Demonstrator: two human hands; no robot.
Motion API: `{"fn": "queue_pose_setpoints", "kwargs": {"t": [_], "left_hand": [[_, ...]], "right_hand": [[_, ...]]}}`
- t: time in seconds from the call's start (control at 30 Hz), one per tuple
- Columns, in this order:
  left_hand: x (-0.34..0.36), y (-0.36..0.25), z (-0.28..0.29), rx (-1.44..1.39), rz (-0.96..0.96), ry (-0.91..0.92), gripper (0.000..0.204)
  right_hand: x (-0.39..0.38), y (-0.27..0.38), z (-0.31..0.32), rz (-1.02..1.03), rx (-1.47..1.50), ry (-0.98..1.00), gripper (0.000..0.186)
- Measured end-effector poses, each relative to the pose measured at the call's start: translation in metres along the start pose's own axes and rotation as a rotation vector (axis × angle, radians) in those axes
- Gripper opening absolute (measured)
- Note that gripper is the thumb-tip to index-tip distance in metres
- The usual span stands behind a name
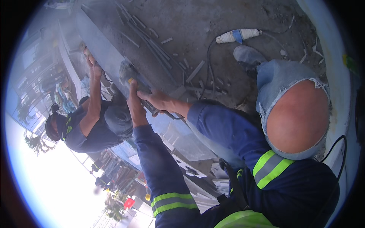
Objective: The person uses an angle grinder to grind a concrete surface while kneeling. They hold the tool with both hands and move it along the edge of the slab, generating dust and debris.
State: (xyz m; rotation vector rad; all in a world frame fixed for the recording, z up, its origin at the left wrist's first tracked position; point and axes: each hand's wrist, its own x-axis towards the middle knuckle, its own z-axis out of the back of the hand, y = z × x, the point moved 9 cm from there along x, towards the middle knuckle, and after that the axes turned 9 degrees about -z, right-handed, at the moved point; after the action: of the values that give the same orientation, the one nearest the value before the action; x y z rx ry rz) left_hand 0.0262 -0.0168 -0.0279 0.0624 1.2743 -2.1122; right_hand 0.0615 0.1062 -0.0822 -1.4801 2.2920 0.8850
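My left hand point(134, 99) is closed on the front part of a dusty power grinder point(128, 73), beside a yellow piece on it. My right hand point(155, 99) grips the tool's rear body, where a dark cord hangs. The tool's head rests at or very near the edge of a long pale slab point(91, 34), with haze around it; whether it touches is hard to tell.
A co-worker point(86, 129) crouches at left, hands on another tool at the slab. Thin offcuts point(195, 72) and a white-and-blue cord connector point(237, 36) lie on the dusty floor point(228, 15). My leg point(294, 110) is bent at right, beside a pale curved edge point(325, 45).
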Motion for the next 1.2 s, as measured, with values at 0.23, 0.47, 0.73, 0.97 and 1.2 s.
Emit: {"fn": "queue_pose_setpoints", "kwargs": {"t": [0.23, 0.47, 0.73, 0.97, 1.2], "left_hand": [[0.001, 0.005, 0.001, -0.013, 0.044, 0.037, 0.081], [-0.001, 0.008, 0.007, -0.01, 0.014, 0.019, 0.08], [-0.005, 0.012, 0.01, -0.004, 0.028, 0.016, 0.076], [-0.012, 0.023, 0.019, -0.016, 0.026, 0.012, 0.074], [-0.011, 0.03, 0.019, -0.037, 0.024, -0.013, 0.073]], "right_hand": [[-0.003, -0.001, -0.003, -0.01, 0.025, 0.096, 0.082], [-0.017, 0.004, -0.001, 0.083, 0.04, 0.031, 0.076], [-0.015, -0.006, -0.004, 0.064, 0.043, 0.067, 0.075], [-0.01, -0.026, -0.007, 0.002, 0.001, 0.044, 0.079], [-0.004, -0.034, -0.006, -0.013, 0.002, 0.06, 0.08]]}}
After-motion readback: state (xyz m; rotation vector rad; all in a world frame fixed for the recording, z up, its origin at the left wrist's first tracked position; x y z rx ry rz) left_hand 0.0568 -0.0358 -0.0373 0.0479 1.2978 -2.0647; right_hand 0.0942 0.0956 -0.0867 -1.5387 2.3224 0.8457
